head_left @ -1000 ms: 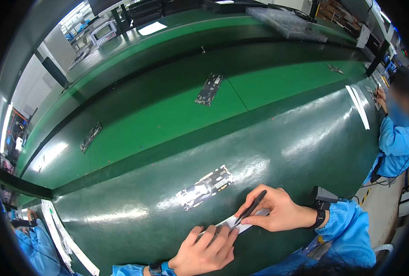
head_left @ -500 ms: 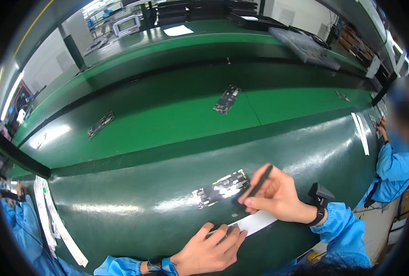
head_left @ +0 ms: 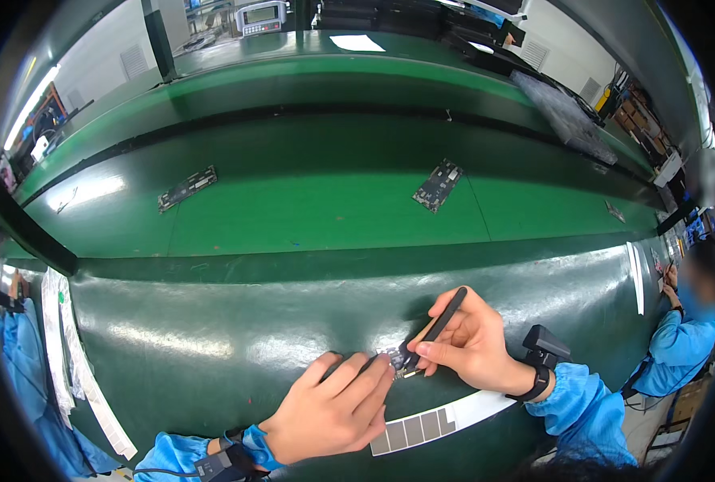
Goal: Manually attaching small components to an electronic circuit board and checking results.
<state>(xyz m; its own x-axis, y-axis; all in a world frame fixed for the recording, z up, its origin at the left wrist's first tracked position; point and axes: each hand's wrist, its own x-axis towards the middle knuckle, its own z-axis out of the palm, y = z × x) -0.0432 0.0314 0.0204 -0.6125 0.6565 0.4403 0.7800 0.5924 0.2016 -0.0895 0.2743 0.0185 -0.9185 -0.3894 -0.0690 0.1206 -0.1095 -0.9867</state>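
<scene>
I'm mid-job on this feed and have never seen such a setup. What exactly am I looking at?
There's no machine: these are a person's bare hands, seen from a fisheye camera on their head, which makes straight edges bend. On the green worktop, the left hand partly covers a dark circuit board; whether it grips it isn't clear. The right hand holds a slim black tool, pointed down at the board. Nearer the wearer lies a white strip with grey patches. Farther off are a second board and a third board.

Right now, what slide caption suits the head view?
Left hand at a dark circuit board, right hand holding a slim black tool, grey-patched white strip nearby.
</scene>
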